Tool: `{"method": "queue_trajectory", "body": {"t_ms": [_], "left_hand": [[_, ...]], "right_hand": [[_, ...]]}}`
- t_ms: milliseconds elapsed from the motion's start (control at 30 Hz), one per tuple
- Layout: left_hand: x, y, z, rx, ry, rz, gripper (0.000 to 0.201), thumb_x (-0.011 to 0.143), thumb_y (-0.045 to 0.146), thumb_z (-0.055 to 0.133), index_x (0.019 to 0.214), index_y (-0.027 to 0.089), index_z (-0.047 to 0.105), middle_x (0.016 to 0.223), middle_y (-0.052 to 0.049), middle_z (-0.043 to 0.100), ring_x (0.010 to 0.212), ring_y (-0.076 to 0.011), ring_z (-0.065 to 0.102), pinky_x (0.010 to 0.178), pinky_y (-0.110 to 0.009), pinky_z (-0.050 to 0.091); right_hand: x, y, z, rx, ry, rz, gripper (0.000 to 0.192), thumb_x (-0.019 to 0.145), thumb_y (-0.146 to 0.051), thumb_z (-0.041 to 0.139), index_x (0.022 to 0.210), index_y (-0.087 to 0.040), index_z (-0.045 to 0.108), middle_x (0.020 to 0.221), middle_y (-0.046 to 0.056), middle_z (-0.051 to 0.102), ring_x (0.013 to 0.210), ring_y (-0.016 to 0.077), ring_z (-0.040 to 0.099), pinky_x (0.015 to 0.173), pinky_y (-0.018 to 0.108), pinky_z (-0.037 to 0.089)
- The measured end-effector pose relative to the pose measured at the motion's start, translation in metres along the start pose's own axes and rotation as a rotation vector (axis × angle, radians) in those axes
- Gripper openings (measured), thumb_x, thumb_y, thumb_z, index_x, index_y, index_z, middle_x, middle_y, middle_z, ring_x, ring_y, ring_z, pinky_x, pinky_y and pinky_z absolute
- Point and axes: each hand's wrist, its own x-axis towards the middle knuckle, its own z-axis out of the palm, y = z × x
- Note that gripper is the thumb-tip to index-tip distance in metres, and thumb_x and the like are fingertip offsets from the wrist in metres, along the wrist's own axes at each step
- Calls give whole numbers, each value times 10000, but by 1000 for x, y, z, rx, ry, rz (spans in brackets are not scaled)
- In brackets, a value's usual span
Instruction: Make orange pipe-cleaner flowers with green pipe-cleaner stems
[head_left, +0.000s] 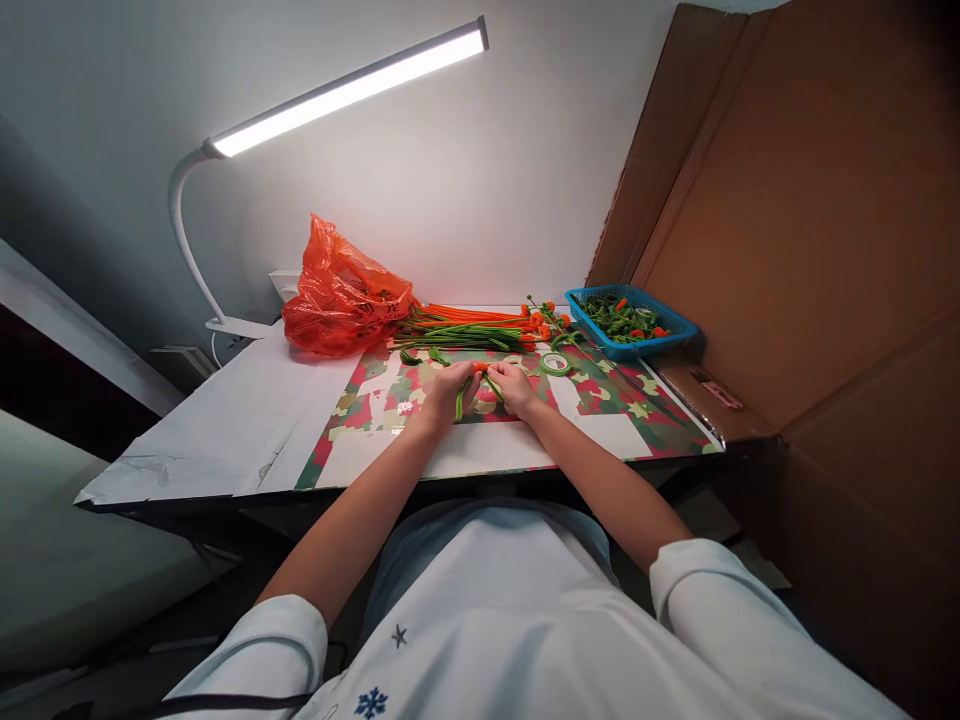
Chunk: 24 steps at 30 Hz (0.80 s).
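Over the near half of a camouflage-patterned mat (637, 402) on a white table (225, 425), the left hand (448, 392) and the right hand (514, 388) meet, fingertips pinching a small fuzzy orange piece (481, 368) between them. Green strips (459, 403) hang from the grip, one below the left fingers and another slanting beside the right; the fingers hide how they join the orange part.

Just right of the right hand lies a roll of green tape (555, 364). Behind the hands, long orange stems (472, 313) lie alongside green stems (465, 336), their left ends reaching a crinkled red plastic bag (345, 300). Orange flower heads (536, 320) cluster near the right ends. Farther right, a blue plastic basket (634, 351) holds leafy green pieces (609, 318) with orange bits among them, beside a large cardboard sheet (817, 220). A lit bar lamp (349, 90) leans over the left side.
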Motion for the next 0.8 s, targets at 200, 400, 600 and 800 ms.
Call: {"method": "queue_trajectory", "body": {"t_ms": [200,400,600,800], "left_hand": [[0,-2,1,19,20,-21,403,749,390,688,522,211,407,515,38,453,526,-116,424,565,-249,366],[1,-12,-1,-100,-5,-186,372,736,502,680,605,188,532,574,4,604,542,-132,566,533,-241,445],[4,-11,0,-281,-22,-345,489,668,638,698,685,179,530,628,1,620,589,-156,634,533,-274,547],[5,-9,-2,-368,5,-422,515,669,643,713,732,179,499,714,-16,653,634,-169,675,488,-253,549]], "right_hand": [[3,-2,-11,231,-47,121,349,857,-487,600,718,-167,599,533,-62,463,450,69,382,454,216,342],[1,-12,-22,342,34,100,291,764,-459,619,878,-197,673,642,-36,544,570,90,444,509,217,344],[-5,-20,-15,363,-47,46,283,684,-441,687,809,-187,684,757,7,659,645,116,542,591,244,442],[-8,-20,-9,318,-34,-5,289,667,-439,706,803,-191,644,768,19,662,661,138,577,593,263,465]]}}
